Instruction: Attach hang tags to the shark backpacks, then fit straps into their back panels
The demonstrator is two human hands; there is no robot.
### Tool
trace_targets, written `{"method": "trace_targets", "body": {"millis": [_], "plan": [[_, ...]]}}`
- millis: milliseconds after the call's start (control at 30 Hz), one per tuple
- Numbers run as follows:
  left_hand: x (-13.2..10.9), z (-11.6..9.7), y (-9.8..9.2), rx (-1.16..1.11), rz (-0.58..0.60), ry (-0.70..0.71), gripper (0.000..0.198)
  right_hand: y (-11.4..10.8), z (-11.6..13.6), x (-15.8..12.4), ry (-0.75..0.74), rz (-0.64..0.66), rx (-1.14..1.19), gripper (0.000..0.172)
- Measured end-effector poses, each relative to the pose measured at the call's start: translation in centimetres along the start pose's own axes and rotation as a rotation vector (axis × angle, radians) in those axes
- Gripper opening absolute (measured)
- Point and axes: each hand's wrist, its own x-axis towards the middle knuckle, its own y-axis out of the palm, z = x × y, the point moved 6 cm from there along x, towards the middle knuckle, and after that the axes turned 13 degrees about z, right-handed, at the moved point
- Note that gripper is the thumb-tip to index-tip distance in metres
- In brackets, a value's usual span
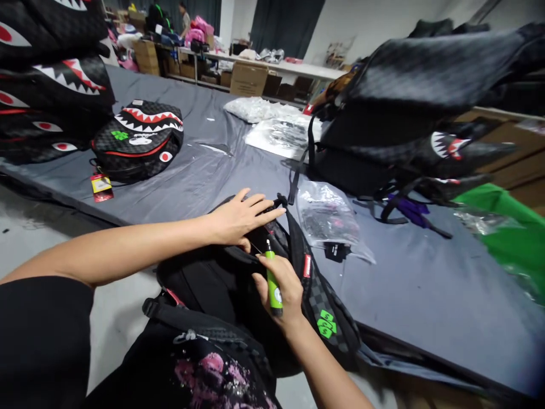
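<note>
On the far left, a pile of shark-print backpacks (55,91) stands on the grey-covered desk (409,284). Just beside it sits a shark-mouth bag (128,146), its red-and-yellow tag (102,187) hanging towards the near edge. A stretch of cloth opens between this bag and the left hand (240,218), which lies palm down, fingers spread, on the black backpack (204,284). That backpack straddles the desk's near edge, part of it on the cloth and part over the person's side. The right hand (285,287) is curled around a lime-green tool (272,275), its tip pointing away from the person; a thin line, too small to identify, shows near the left thumb. Beyond the hands, plastic packets (276,136) lie mid-desk, and a clear packet (326,213) lies just beside the backpack. Farther right, stacked backpacks (395,119) with trailing straps bound the room at the back. Between them and the near edge, a broad run of cloth reaches towards green material (502,227) at the right.
</note>
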Motion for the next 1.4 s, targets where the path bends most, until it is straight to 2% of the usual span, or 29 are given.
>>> {"method": "trace_targets", "body": {"millis": [67,133,200,300,400,467,567,667,733,833,933,1133,1400], "plan": [[0.2,-0.3,0.5,0.028,0.043,-0.029,0.123,-0.5,-0.5,0.2,0.040,-0.021,0.050,0.030],[0.7,-0.4,0.8,0.047,0.063,-0.086,0.131,-0.6,-0.9,0.4,0.067,-0.004,0.090,0.028],[1.2,-0.3,1.0,0.048,0.070,-0.134,0.128,-0.5,-1.3,0.3,0.113,0.016,0.117,0.031],[1.7,-0.3,1.0,0.044,0.070,-0.154,0.112,-0.6,-2.4,-0.3,0.244,-0.012,0.157,0.040],[1.7,-0.3,0.7,0.037,0.062,-0.153,0.099,-1.3,-3.2,-0.6,0.306,-0.031,0.098,0.036],[1.8,-0.2,0.7,0.016,0.058,-0.171,0.095,-1.9,-3.0,-0.2,0.257,0.020,0.005,0.029],[2.0,0.0,0.7,-0.023,0.049,-0.201,0.092,-2.4,-2.6,0.9,0.186,0.180,-0.030,0.028],[2.1,0.1,0.9,-0.043,0.047,-0.211,0.093,-2.8,-3.0,2.0,0.299,0.255,0.053,0.033],[2.1,0.2,1.0,-0.050,0.054,-0.232,0.096,-2.8,-3.4,2.7,0.384,0.275,0.093,0.028],[2.0,0.4,1.0,-0.069,0.075,-0.305,0.105,-2.5,-3.5,3.7,0.409,0.406,0.091,0.019],[2.0,0.5,1.0,-0.103,0.094,-0.345,0.107,-2.7,-3.8,4.1,0.415,0.520,0.012,0.020],[2.2,0.4,1.0,-0.105,0.080,-0.306,0.095,-2.6,-4.1,4.1,0.363,0.551,-0.059,0.025],[2.6,0.7,1.4,-0.115,0.094,-0.310,0.092,-1.9,-4.2,4.7,0.366,0.587,-0.070,0.025]]}}
